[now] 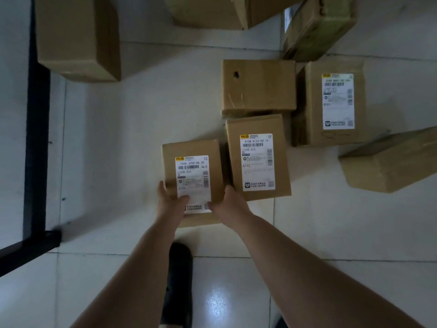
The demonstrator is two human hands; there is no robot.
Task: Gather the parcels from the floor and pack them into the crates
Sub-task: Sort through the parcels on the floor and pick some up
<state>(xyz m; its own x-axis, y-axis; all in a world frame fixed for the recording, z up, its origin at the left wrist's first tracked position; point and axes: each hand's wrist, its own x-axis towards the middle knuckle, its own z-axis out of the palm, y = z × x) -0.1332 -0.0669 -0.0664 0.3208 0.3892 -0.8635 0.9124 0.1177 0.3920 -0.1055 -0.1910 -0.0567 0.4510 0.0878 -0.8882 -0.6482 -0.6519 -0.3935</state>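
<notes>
Both hands hold one small parcel point(192, 176) on the floor point(142, 114). Left hand point(171, 201) grips its left edge, thumb on the white label. Right hand point(228, 202) grips its right edge, thumb on top too. More parcels lie close by; the next parcel point(257, 157) sits just beside this one. No crate shows here. This looks like the pick-up step. Next, the person likely must lift the box straight up and carry it to a crate without bumping its neighbour.
</notes>
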